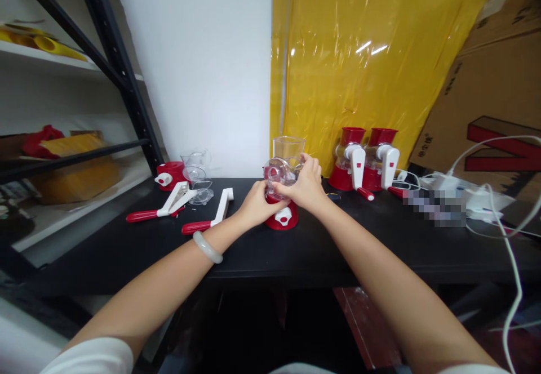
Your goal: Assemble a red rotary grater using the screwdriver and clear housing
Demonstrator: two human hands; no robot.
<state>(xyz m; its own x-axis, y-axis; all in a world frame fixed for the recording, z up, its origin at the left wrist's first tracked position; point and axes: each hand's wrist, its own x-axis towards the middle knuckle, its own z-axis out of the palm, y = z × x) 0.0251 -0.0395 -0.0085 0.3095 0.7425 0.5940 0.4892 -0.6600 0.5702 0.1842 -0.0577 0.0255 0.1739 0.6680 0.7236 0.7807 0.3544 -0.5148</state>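
Observation:
A red base (282,218) stands in the middle of the black table (270,250), with a clear plastic housing (284,163) on top of it. My left hand (257,204) is closed round the lower left side of this unit. My right hand (305,183) grips the clear housing from the right. Two white cranks with red handles (163,209) (210,218) lie flat to the left. Behind them are another red base (169,174) and loose clear parts (198,178).
Two assembled red-and-white units (367,160) stand at the back right before a yellow plastic sheet (363,53). White cables and chargers (473,199) lie at the right. Cardboard boxes (486,92) lean at the far right. A black metal shelf rack (118,81) stands at the left.

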